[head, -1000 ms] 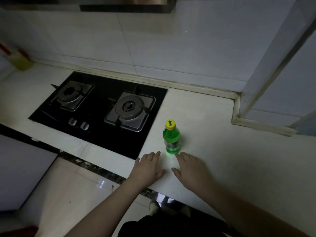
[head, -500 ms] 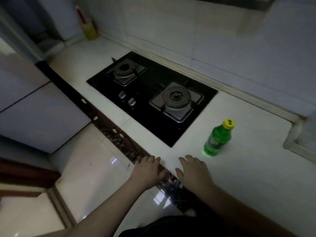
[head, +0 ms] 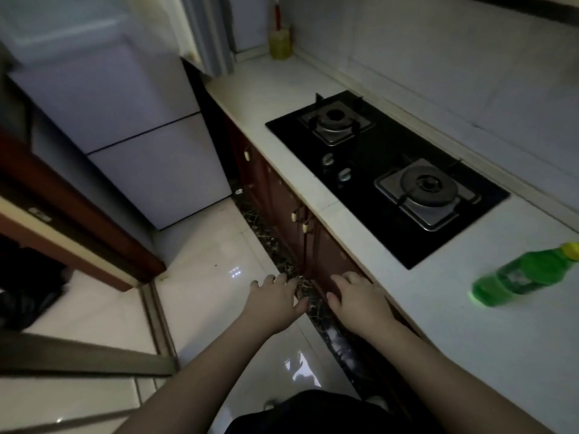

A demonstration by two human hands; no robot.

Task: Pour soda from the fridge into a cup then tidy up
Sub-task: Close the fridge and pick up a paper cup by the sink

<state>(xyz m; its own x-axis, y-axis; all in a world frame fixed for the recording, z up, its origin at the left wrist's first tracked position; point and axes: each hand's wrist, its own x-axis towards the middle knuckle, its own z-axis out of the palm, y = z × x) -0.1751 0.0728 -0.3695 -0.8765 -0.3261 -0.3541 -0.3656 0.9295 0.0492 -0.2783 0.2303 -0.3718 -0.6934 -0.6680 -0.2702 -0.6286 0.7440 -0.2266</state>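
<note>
on pale smooth counter (head: pixel 470 324), translucent green soda bottle (head: pixel 526 275), yellow cap (head: pixel 571 250)

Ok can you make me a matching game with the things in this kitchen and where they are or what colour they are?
Things:
1. soda bottle
2. stove
3. fridge
4. left hand

Places or colours:
A. black, set into the counter
B. held out over the floor, fingers spread
C. green with a yellow cap, on the counter
D. pale, standing past the far end of the counter

Pairs: 1-C, 2-A, 3-D, 4-B
</note>
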